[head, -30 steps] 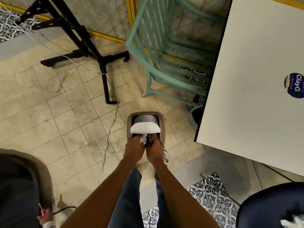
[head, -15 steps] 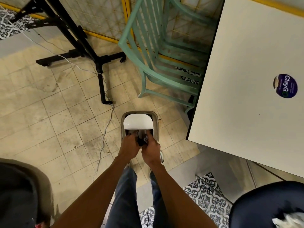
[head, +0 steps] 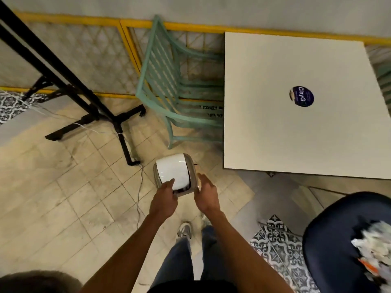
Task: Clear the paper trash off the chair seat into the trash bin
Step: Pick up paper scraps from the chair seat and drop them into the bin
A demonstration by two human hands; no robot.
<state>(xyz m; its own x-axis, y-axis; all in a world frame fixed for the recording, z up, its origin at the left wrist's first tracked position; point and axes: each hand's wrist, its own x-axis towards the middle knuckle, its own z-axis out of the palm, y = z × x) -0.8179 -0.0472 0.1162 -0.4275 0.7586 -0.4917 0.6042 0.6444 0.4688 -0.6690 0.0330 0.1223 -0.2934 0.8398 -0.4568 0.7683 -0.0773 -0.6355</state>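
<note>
Paper trash [head: 373,248] lies uncleared on the chair seat [head: 330,246], lower right; left hand [head: 164,200] and right hand [head: 206,195], fingers loose and empty, are at the trash bin [head: 174,176].

1. We look down on a floor [head: 63,197] of beige square tiles, scuffed and stained, with a patch of blue-and-white patterned tiles [head: 281,250] at lower right.
2. Along the far side we see a yellow-framed lattice panel [head: 95,60] below a plain grey wall [head: 190,7].
3. We find a teal slatted chair [head: 160,81] against the panel, just beside a white square table [head: 275,134] bearing a round dark-blue sticker [head: 301,96].
4. To the left we see a black metal stand [head: 99,111]; a thin pale cable [head: 140,187] trails from its base across the tiles.
</note>
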